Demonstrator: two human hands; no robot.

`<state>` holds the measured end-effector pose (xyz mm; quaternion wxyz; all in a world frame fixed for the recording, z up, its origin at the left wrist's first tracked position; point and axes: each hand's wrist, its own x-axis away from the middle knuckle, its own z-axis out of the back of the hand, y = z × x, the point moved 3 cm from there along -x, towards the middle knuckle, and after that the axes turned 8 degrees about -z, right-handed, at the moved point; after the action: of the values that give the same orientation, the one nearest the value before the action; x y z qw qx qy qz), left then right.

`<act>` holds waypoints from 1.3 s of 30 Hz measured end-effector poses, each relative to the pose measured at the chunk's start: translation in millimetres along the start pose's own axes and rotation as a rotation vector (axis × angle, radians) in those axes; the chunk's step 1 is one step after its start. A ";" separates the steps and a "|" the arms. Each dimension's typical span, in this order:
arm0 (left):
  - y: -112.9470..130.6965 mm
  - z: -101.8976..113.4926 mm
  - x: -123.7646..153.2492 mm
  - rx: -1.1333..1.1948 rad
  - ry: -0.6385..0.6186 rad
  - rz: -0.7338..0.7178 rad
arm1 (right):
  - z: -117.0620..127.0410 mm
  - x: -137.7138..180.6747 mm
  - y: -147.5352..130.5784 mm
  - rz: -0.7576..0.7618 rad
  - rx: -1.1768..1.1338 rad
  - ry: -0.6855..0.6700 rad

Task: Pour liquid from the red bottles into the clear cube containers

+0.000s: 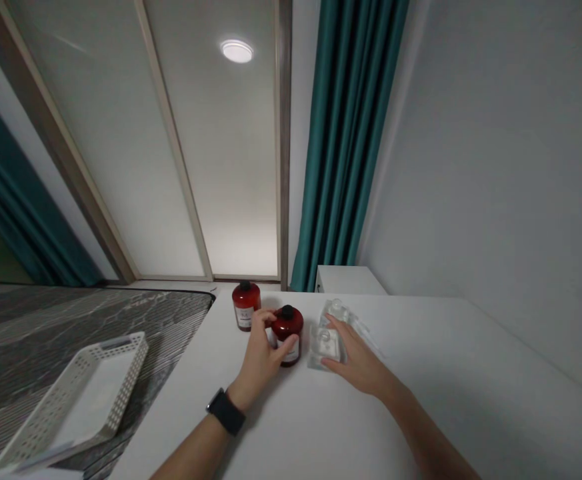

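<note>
My left hand (265,352), with a black watch on its wrist, is wrapped round a dark red bottle (289,323) with a black cap and a white label. The bottle stands upright on the white table (291,420). Just behind it and to the left is a second red bottle (246,305) of the same kind. On the other side, my right hand (355,353) hovers with thumb and fingers apart over a clear plastic package (323,347) that lies on the table. What the package holds is too unclear to name.
A white perforated basket (78,393) stands at the lower left, above the dark patterned rug (181,327). Beyond the table's far edge is a white cabinet (348,279). A teal curtain (343,147) and frosted sliding doors (221,167) are behind. A wall (511,167) rises on the right.
</note>
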<state>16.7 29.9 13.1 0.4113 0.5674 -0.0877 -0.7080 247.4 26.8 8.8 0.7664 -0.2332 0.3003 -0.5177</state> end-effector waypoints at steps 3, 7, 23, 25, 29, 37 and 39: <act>6.2 1.0 0.4 0.059 -0.017 0.066 | 1.5 1.2 -4.5 0.063 0.062 0.077; 14.7 0.3 0.2 0.203 -0.120 0.150 | 6.4 6.1 -21.5 0.216 0.092 0.268; 50.3 -9.5 10.7 -0.292 -0.253 -0.493 | -10.4 23.8 -59.3 0.338 0.029 0.364; 53.7 -10.8 9.6 -0.272 -0.296 -0.480 | -14.6 22.3 -56.5 0.303 0.023 0.332; 53.6 -7.4 5.3 -0.210 -0.376 -0.420 | -15.2 20.2 -54.4 0.295 0.038 0.251; 53.7 -3.7 3.4 -0.222 -0.473 -0.416 | -8.4 23.0 -61.0 0.295 -0.015 0.219; 56.4 -6.2 4.2 -0.231 -0.490 -0.417 | -8.9 22.6 -58.6 0.245 -0.044 0.263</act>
<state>49.3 -7.2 41.3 0.2858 0.3360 0.0150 -0.8973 209.2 -15.5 36.7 0.7725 -0.1416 0.4355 -0.4399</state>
